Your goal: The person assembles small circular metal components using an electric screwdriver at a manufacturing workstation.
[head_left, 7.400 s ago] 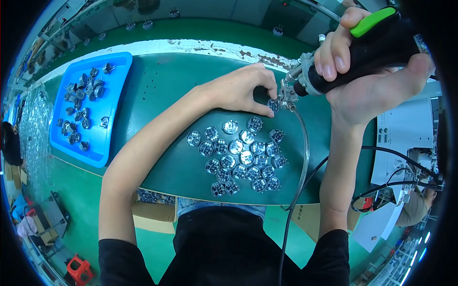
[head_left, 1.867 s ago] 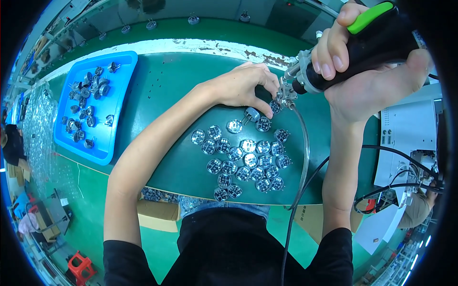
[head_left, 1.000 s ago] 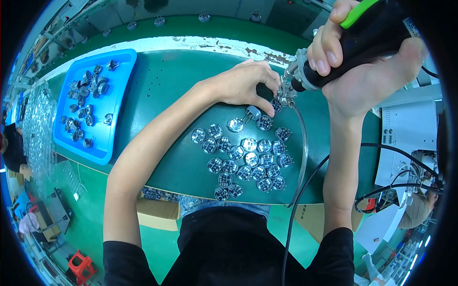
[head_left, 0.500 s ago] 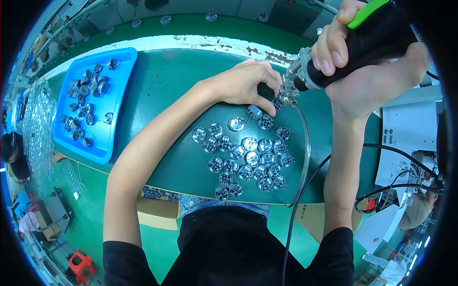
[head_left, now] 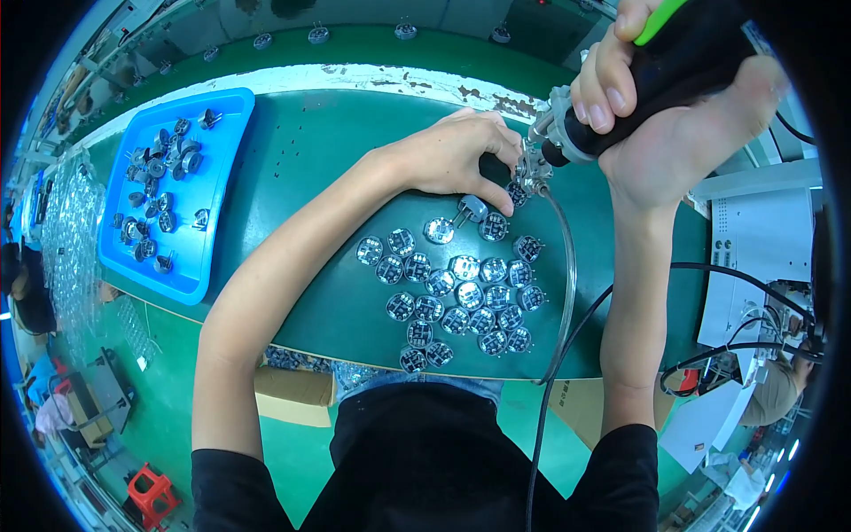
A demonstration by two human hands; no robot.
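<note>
My right hand [head_left: 660,151] is wrapped round a black electric screwdriver [head_left: 691,62] with a green strip. Its metal nose [head_left: 534,164] points down at a small round motor part [head_left: 517,194] on the green table. My left hand [head_left: 461,152] curls beside the nose, thumb and fingers closed about that part, which they and the nose partly hide. Just below my left thumb a grey motor part [head_left: 472,209] lies tipped over, its shaft showing. Several more round parts with circuit boards [head_left: 469,294] stand grouped nearer to me. A clear hose [head_left: 568,266] runs from the nose toward the table's near edge.
A blue tray [head_left: 232,111] of motor parts lies at the left. Tiny dark screws [head_left: 282,151] are scattered beside it. A black cable [head_left: 567,350] crosses the right side. A white machine [head_left: 745,257] stands at the right. Beyond the table, parts [head_left: 405,32] sit on a green conveyor.
The screwdriver and my right hand have shifted slightly up and left at the handle. On the conveyor, the parts have moved a little to the right. My left hand keeps its place.
</note>
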